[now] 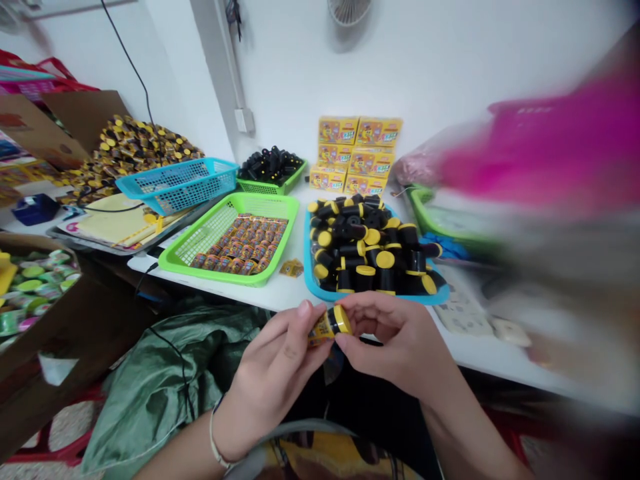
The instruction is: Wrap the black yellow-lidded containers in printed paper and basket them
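My left hand [273, 367] is closed around a small black jar [331, 323] with a yellow lid and a printed yellow label, tilted with its lid to the right. Thumb and forefinger of my right hand [393, 337] touch the lid's edge; the other fingers are curled. Just beyond my hands stands a blue basket [313, 287], heaped with black jars with yellow lids [385, 260]. A green basket [173, 257] to the left holds rows of labelled jars [245, 247]. Between the baskets lie loose printed labels [291, 268] on the white table [273, 299].
Yellow printed boxes [353, 157] are stacked against the wall. Behind are a blue basket [185, 183] and a green basket [273, 189] of black parts. Many jars [135, 143] pile up at back left. A cardboard box [75, 313] stands left; a blurred pink shape [560, 147] fills the right.
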`<state>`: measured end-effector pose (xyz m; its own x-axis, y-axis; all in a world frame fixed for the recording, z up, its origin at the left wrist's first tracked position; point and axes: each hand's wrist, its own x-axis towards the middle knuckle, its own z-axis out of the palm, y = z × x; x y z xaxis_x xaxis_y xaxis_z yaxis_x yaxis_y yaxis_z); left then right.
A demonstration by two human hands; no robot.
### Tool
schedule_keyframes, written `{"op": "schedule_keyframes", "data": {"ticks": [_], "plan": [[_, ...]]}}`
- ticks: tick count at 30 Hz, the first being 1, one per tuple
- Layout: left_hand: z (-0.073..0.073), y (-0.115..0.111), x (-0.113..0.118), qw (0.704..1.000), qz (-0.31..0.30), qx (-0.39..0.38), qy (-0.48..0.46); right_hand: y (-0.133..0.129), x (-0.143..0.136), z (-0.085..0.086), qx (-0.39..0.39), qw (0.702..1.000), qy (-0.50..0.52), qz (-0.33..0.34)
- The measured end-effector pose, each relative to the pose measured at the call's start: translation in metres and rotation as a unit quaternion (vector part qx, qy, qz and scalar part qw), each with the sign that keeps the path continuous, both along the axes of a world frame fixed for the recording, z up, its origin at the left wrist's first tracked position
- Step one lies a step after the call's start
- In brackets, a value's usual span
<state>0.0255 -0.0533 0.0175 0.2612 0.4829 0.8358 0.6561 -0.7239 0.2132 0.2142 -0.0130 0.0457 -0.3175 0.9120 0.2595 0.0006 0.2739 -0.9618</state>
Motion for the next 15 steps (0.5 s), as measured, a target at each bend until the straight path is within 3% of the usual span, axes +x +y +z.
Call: {"op": "schedule_keyframes", "data": {"ticks": [5,10,12,15], "plan": [[-0.003,0.000,-0.001,1.000,-0.009,-0.004,0.018,-0.006,0.002,0.004,-0.019,0.999,0.018,-0.041],[-0.008,-0.001,-0.002,0.999,-0.004,-0.021,0.038,0.002,0.006,0.010,-0.118,0.993,-0.027,0.007],[-0.009,0.000,0.001,0.999,-0.001,-0.036,-0.006,0.005,0.007,0.008,-0.066,0.997,-0.029,0.005],[-0.007,0.002,0.008,0.982,0.004,-0.104,-0.159,0.004,0.007,0.001,0.172,0.983,-0.044,-0.046]]}}
